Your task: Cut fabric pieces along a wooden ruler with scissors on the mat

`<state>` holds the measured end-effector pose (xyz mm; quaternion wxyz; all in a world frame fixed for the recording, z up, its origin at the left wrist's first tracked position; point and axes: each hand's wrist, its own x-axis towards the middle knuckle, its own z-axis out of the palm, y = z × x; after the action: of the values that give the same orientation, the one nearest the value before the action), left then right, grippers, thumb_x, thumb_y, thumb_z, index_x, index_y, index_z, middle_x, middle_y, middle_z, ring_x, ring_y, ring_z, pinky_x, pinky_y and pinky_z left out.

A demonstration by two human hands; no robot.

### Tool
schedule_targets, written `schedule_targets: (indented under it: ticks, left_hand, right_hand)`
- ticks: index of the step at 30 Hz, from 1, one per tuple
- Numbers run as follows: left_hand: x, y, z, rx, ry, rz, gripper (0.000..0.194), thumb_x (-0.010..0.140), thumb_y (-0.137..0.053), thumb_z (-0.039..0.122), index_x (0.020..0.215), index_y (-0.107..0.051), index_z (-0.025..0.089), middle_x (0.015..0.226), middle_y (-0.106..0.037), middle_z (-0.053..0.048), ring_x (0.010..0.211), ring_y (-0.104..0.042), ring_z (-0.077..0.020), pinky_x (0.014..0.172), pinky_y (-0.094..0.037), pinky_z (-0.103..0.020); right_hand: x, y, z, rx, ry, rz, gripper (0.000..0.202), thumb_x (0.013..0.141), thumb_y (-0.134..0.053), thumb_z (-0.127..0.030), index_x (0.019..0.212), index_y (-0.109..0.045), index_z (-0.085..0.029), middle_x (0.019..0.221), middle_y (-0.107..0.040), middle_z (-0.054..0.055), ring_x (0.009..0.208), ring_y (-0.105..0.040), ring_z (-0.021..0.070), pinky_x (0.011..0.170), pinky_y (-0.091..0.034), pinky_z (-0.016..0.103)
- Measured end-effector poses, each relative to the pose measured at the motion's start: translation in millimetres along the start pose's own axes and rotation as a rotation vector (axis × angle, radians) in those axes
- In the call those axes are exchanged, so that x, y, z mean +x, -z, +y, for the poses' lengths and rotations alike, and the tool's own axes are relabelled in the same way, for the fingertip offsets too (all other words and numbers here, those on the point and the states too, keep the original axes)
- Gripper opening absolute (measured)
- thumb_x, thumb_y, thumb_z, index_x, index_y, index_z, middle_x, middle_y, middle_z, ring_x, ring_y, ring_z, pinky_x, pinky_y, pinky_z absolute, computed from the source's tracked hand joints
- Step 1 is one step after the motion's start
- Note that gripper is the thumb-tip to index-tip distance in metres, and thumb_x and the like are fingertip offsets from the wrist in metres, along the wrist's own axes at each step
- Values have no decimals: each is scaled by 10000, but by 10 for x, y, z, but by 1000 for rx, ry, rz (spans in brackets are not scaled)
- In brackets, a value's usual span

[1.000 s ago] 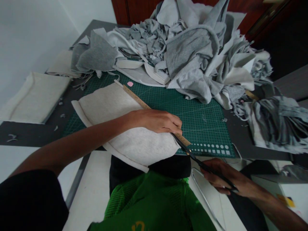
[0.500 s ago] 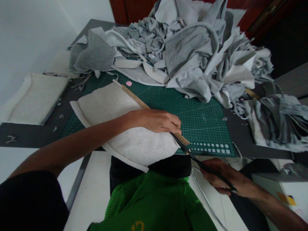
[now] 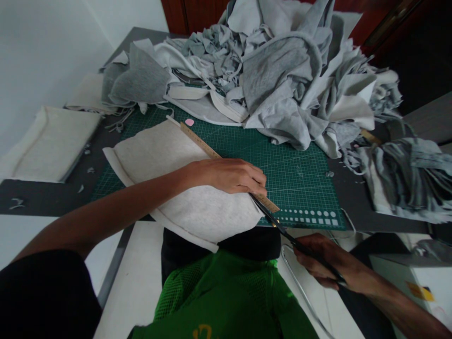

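A piece of off-white fabric (image 3: 197, 214) lies over the green cutting mat (image 3: 300, 174), with its lower edge hanging past the front of the table. Along its right edge runs a wooden ruler (image 3: 199, 141). My left hand (image 3: 238, 176) presses over the ruler and fabric, its fingers bent together at the ruler's near end; the fingertips are partly hidden. Closed around the handles of long black scissors (image 3: 287, 235) is my right hand (image 3: 321, 259), just beyond the table's front edge. The scissor blades lie beside the ruler at the fabric's edge, their tips close to my left fingers.
A big heap of grey and white fabric scraps (image 3: 282, 80) covers the back of the table. Folded off-white fabric (image 3: 52, 143) lies at the left, a grey fabric stack (image 3: 413, 174) at the right. A pink piece (image 3: 189, 122) sits by the ruler's far end.
Very little differs. The far end of the ruler has shifted slightly to the right and up; both hands and the scissors are almost where they were.
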<state>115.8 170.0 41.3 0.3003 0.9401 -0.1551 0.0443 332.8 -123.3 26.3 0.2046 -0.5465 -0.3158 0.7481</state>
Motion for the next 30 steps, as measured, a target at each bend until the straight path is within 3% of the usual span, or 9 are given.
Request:
schedule_targets:
  ticks: [3,8,17,24,27,30]
  left_hand:
    - [6,-13,-12,72,-22,17,296,1114,-588,174,1254,-832,264,1128,-816,-88,1033,-741,-200,1000,-557,-326]
    - [22,-38,-29,135,-12,51,292,1104,-609,163,1218,-840,300,1115,-830,-64,1016,-732,-197,999,-544,-343]
    - [-28,32,-27,36,-2,84,294,1109,-599,171,1238,-849,257,1099,-822,-111,1043,-732,-196,906,-575,-282]
    - [-63,98,-59,195,-78,227,324,1141,-543,170,1268,-836,225,1093,-823,-114,1012,-754,-185,887,-575,-283]
    - [-74,143,2,288,-48,231,319,1141,-551,174,1290,-824,247,1107,-827,-97,1035,-760,-176,881,-582,-269]
    - [-94,259,87,334,-24,326,319,1155,-542,190,1324,-806,247,1156,-827,-96,1081,-769,-172,886,-602,-278]
  right_hand:
    - [3,2,7,9,7,10,614,896,-769,-773,765,-513,-231,564,-313,-142,387,-222,13,321,-246,157]
    - [8,11,-4,-22,-1,13,565,883,-839,-680,764,-512,-235,549,-307,-148,375,-235,17,322,-251,158]
    - [19,89,102,-50,17,-19,525,898,-860,-603,806,-502,-231,593,-366,-132,398,-291,17,349,-224,156]
    - [8,121,-4,-116,28,-36,544,889,-838,-649,800,-508,-225,618,-380,-113,432,-299,23,380,-217,170]
    - [8,121,-19,-110,25,-18,570,867,-820,-705,805,-524,-222,629,-378,-108,443,-282,25,380,-217,177]
    - [9,120,-28,-73,40,-18,619,854,-763,-793,790,-538,-220,628,-373,-100,444,-244,25,373,-218,187]
